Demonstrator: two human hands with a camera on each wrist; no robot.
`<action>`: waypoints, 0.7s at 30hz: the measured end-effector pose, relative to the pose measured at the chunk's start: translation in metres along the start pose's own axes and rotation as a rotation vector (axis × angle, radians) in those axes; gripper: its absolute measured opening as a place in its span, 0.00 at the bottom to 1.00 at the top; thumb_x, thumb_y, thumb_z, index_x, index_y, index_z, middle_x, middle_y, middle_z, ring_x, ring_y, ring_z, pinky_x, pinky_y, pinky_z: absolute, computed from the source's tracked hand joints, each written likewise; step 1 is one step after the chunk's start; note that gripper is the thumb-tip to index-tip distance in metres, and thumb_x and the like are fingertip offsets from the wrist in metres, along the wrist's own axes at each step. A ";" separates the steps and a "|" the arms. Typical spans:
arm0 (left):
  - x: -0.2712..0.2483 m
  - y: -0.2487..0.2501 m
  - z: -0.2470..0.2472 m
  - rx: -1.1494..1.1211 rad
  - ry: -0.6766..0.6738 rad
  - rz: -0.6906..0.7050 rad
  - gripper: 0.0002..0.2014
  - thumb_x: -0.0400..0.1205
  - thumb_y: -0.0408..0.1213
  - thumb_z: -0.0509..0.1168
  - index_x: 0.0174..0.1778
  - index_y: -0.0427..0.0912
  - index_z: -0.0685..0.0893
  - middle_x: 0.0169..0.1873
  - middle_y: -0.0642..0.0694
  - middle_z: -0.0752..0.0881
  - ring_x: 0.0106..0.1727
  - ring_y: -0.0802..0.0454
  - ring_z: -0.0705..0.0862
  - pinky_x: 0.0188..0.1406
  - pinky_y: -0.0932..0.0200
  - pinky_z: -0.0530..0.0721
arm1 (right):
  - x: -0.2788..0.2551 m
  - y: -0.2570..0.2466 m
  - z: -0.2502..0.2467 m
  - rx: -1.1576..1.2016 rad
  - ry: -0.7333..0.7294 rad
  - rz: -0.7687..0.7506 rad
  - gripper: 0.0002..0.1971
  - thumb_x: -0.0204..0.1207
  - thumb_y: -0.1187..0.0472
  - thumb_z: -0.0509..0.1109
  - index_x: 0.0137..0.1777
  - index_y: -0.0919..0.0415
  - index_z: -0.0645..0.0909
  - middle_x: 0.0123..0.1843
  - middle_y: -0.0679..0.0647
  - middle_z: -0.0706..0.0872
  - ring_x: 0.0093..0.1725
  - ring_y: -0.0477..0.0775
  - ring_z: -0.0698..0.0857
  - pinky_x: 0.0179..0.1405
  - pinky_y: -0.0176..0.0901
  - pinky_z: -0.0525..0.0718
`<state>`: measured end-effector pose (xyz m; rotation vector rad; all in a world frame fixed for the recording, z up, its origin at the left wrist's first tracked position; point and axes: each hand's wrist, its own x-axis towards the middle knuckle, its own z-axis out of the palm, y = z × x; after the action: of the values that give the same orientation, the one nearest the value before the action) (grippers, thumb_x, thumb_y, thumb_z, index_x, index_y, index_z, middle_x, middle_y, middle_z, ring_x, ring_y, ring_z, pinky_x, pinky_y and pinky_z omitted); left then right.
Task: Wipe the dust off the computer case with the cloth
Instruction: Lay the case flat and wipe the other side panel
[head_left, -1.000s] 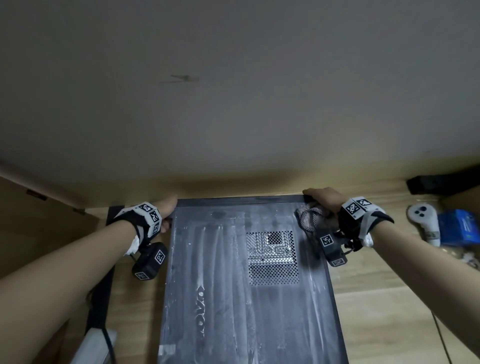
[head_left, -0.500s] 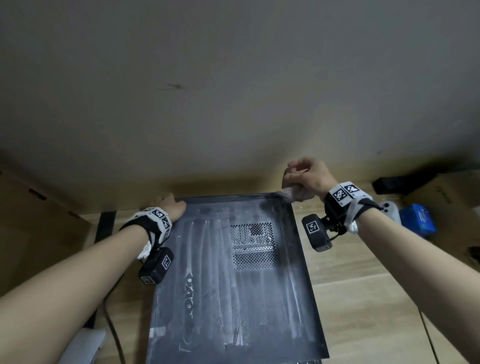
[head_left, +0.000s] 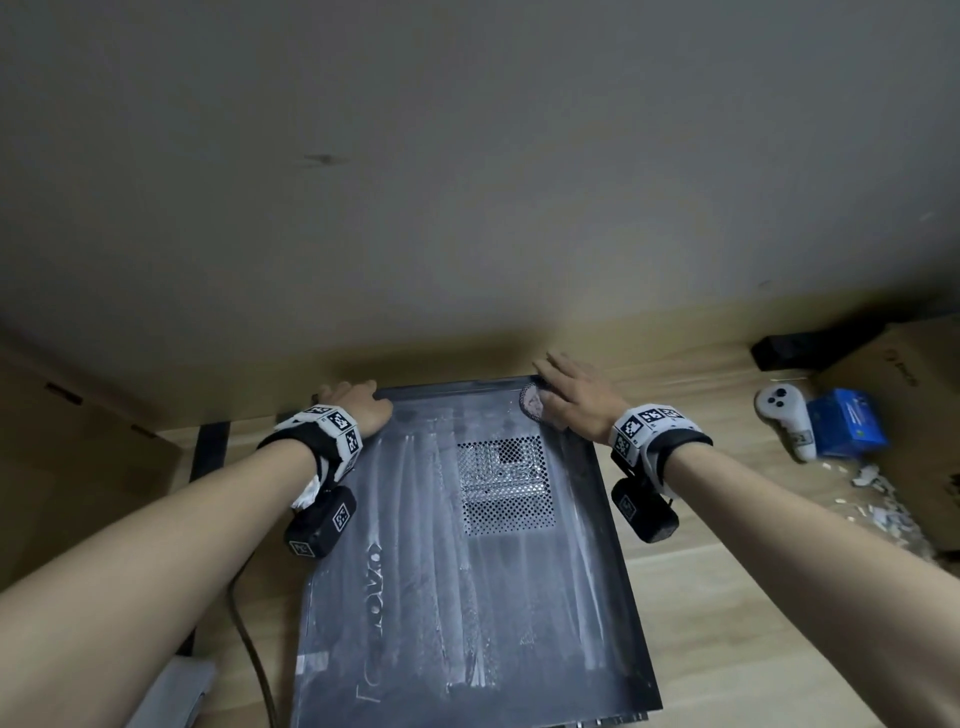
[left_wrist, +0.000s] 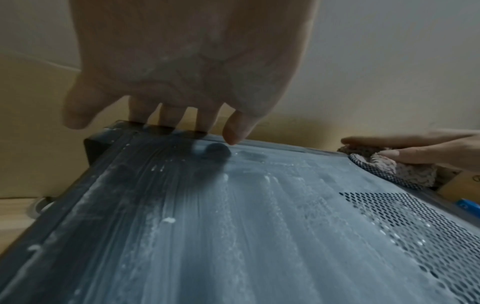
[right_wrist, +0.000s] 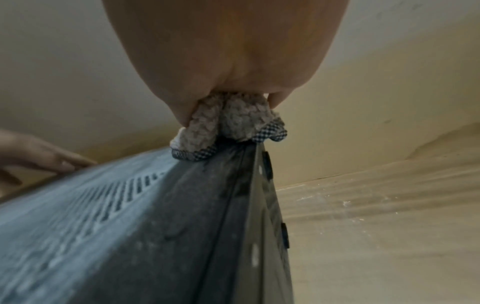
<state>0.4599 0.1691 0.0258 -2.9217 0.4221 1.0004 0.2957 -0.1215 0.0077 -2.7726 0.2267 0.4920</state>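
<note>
A black computer case (head_left: 467, 597) lies flat on the wooden floor, its top panel streaked with white dust. My left hand (head_left: 358, 402) is at the far left corner, and the left wrist view shows its fingers (left_wrist: 168, 115) hooked over the far edge of the case (left_wrist: 259, 226). At the far right corner my right hand (head_left: 574, 400) lies flat with straight fingers and presses a bunched beige cloth (head_left: 532, 405) onto the panel. The cloth (right_wrist: 228, 121) sits under the palm in the right wrist view, on the corner of the case (right_wrist: 130, 236). Most of it is hidden under the hand.
A wall stands close behind the case. On the floor to the right lie a white controller (head_left: 782, 415), a blue box (head_left: 847, 421), a cardboard box (head_left: 909, 395) and several paper scraps (head_left: 878, 499). A dark cable (head_left: 249, 623) runs along the case's left side.
Half a second ago my right hand held the cloth clenched and lifted just past the far right corner. It now presses the cloth flat on that corner. My left hand has stayed put.
</note>
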 end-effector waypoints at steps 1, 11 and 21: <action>0.003 0.000 0.001 0.029 -0.008 0.006 0.31 0.82 0.53 0.50 0.82 0.47 0.64 0.77 0.37 0.71 0.76 0.33 0.67 0.74 0.43 0.68 | 0.001 -0.001 0.002 -0.031 -0.028 -0.007 0.30 0.89 0.43 0.47 0.88 0.51 0.48 0.90 0.54 0.46 0.88 0.55 0.46 0.85 0.49 0.46; -0.021 -0.010 0.016 0.010 0.067 -0.001 0.32 0.86 0.54 0.46 0.85 0.49 0.47 0.85 0.43 0.40 0.85 0.41 0.41 0.79 0.32 0.51 | -0.003 -0.011 0.016 -0.115 0.061 0.008 0.33 0.89 0.44 0.43 0.88 0.61 0.43 0.89 0.60 0.46 0.88 0.57 0.46 0.85 0.46 0.43; -0.077 -0.038 0.053 -0.199 0.234 0.024 0.32 0.86 0.47 0.51 0.84 0.38 0.51 0.85 0.37 0.42 0.85 0.40 0.44 0.81 0.36 0.55 | -0.059 -0.022 0.040 -0.133 0.065 0.012 0.33 0.89 0.44 0.38 0.87 0.60 0.37 0.87 0.56 0.32 0.87 0.54 0.37 0.87 0.49 0.43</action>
<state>0.3803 0.2306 0.0281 -3.2364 0.3851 0.7435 0.2330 -0.0818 -0.0011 -2.9214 0.2337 0.4351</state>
